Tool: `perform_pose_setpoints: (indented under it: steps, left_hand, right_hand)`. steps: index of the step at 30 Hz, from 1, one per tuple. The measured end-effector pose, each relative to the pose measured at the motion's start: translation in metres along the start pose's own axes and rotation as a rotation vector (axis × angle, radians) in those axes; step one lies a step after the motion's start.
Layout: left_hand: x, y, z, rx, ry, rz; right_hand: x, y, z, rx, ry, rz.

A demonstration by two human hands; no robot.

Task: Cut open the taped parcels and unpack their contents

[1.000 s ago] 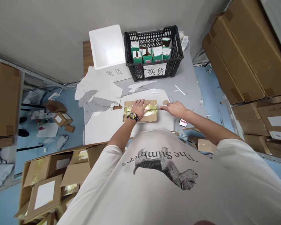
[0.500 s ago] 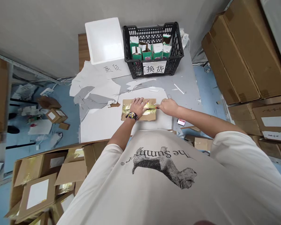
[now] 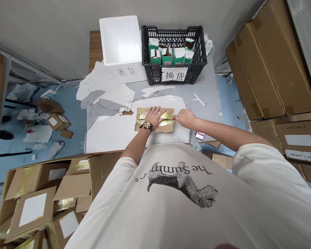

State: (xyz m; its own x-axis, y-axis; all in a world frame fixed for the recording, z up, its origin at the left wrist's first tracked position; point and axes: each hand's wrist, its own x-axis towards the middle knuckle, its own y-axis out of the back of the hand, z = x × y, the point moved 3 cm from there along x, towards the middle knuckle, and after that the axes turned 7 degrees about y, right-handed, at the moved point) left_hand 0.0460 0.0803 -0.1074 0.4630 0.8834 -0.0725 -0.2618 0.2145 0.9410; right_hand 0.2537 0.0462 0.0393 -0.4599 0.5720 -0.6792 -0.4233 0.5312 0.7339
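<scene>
A small cardboard box (image 3: 168, 128) with shiny yellow tape lies on the white-covered table in front of my body. Across its top, left of the middle, my left hand (image 3: 153, 116) rests flat with the fingers spread. At the box's right end, my right hand (image 3: 186, 118) is closed round a small tool, of which only a reddish-orange tip (image 3: 173, 117) shows by the taped seam. A dark slit runs along the tape between the hands.
A black crate (image 3: 174, 62) with green-and-white boxes stands at the back, beside a white foam box (image 3: 121, 41). A phone (image 3: 200, 135) lies near the front edge. Cartons fill a large box (image 3: 98, 173) lower left; stacked cartons (image 3: 272, 65) stand right.
The camera view has shifted slightly. Both hands keep nearly the same places on and beside the box.
</scene>
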Motion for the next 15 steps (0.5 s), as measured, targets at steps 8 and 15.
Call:
perform_pose_setpoints:
  steps: [8,15]
  left_hand:
    - [-0.005,-0.002,0.002,-0.018,-0.019,0.020]
    - [0.000,-0.002,0.001,-0.013,-0.016,0.007]
  right_hand:
    - [-0.011,-0.008,0.006,-0.021,-0.017,-0.013]
    - [-0.007,-0.023,0.017,0.051,-0.055,0.019]
